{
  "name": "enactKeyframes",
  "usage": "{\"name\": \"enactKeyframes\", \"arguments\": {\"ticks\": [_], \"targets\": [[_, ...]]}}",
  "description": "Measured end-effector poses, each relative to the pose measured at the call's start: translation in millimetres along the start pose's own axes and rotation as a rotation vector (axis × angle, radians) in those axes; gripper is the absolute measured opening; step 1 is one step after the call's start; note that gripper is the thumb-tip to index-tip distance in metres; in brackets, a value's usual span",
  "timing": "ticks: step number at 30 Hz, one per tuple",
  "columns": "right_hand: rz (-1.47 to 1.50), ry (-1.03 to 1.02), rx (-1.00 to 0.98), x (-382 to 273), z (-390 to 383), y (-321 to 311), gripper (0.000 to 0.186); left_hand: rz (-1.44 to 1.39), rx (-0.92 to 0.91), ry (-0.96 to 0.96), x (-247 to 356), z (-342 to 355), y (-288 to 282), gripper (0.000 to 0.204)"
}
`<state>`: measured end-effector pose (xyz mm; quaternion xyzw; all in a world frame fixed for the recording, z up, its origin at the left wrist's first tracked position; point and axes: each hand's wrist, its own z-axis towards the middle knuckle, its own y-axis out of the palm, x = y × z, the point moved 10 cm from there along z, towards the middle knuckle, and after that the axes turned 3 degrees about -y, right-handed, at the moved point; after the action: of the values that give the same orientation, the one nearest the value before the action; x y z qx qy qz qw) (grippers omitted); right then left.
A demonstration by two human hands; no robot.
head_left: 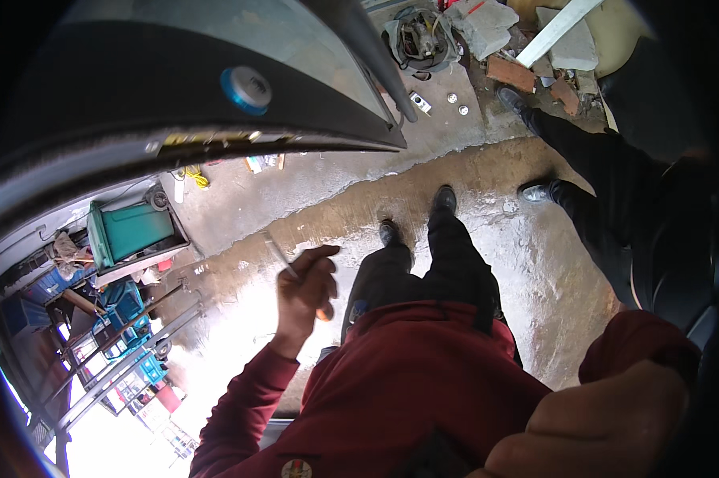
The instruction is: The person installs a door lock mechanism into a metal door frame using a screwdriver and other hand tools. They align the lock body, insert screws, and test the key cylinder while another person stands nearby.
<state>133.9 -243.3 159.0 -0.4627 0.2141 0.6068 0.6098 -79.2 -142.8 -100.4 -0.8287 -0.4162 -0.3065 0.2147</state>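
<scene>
My left hand (306, 288) is raised in front of my red jacket (423, 374), its fingers curled. Between them sticks up a slim white cigarette (279, 255), slightly blurred. Close to the camera at the lower right, my right hand (595, 422) is folded over with its fingers bent in. Whatever it may hold is hidden from this view. Beyond my left hand stands a dark-framed glass panel (312, 111), and a round blue-and-white lid-like piece (246, 89) sits on its black frame. Neither hand touches the panel.
Another person's dark-trousered legs (583, 159) stand on the right. Bricks and rubble (511, 73) lie at the far right beside a bag of scrap (423, 40). A green cart (136, 231) and metal rails (128, 358) are on the left. Small parts (420, 102) lie on the concrete floor.
</scene>
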Motion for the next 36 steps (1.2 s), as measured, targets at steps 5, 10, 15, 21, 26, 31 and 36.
{"name": "enactKeyframes", "arguments": {"ticks": [5, 10, 15, 21, 26, 31, 36], "targets": [[-0.070, 0.034, -0.002, -7.1, 36.1, 53.8, 0.019, 0.131, -0.127, -0.114, -35.2, -12.9, -7.8, 0.025], [-0.116, 0.071, -0.036, -22.0, 74.2, 115.9, 0.019, 0.105, -0.099, -0.045, -65.3, -28.4, -66.1, 0.025], [-0.096, 0.102, -0.149, -36.8, 133.3, 180.1, 0.020, -0.026, -0.011, 0.050, -98.4, -49.6, -138.6, 0.020], [0.237, 0.132, -0.450, -25.0, 202.8, 268.9, 0.018, -0.226, 0.075, 0.011, -175.0, -63.1, -201.2, 0.020], [-0.286, 0.125, -0.580, 20.8, 210.9, 367.6, 0.020, -0.266, 0.260, -0.057, -229.1, -54.8, -241.4, 0.025], [0.192, 0.436, -0.618, 202.2, 165.7, 431.0, 0.022, -0.491, 0.331, -0.050, -285.6, -44.4, -262.4, 0.022], [-0.353, 0.755, -0.750, 375.2, 53.3, 438.5, 0.025, -0.358, 0.432, -0.195, -317.3, -33.6, -260.0, 0.023]]}}
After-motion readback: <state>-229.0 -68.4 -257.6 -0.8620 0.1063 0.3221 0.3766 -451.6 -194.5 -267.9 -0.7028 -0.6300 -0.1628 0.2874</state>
